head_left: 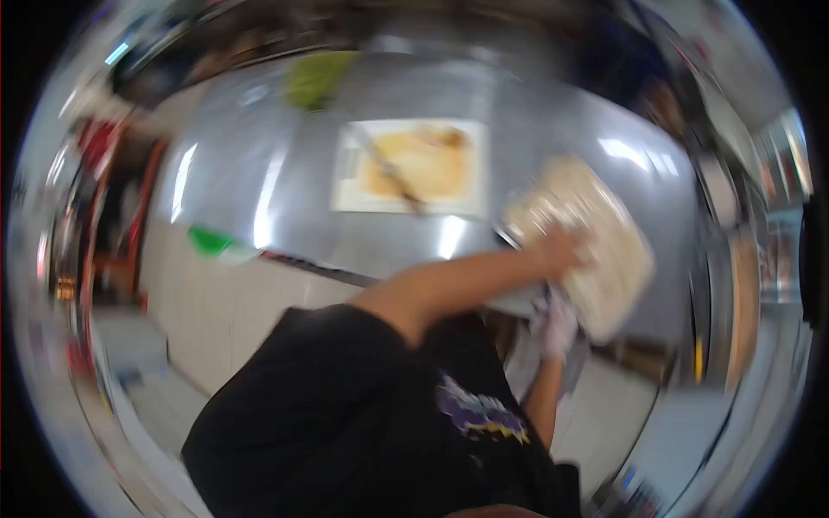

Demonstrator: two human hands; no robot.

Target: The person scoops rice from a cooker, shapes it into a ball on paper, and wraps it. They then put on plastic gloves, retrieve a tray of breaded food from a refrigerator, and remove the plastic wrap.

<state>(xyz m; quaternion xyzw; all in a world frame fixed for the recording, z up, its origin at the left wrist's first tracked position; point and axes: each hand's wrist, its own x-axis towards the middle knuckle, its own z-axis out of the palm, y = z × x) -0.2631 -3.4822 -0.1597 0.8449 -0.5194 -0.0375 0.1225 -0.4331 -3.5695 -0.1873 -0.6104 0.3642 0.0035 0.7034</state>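
Observation:
My left hand [566, 250] is bare and reaches across my body to the right. It lies on a large cream-coloured slab covered in shiny clear plastic [617, 259], its blurred fingers stretched over the surface. My right hand [558, 330], in a whitish thin glove, is at the slab's near edge, below my left hand. Motion smears its fingers, and I cannot tell whether they grip the edge. A dark corner [507, 236] pokes out from under the slab's left side.
The slab rests on a steel table [389, 237]. Left of it a white cutting board [350, 197] with a yellow-stained middle carries a knife [390, 173]. Behind is a green cloth [318, 79]. A green item [209, 242] sits at the left front edge. Someone in dark clothing [617, 56] is across the table.

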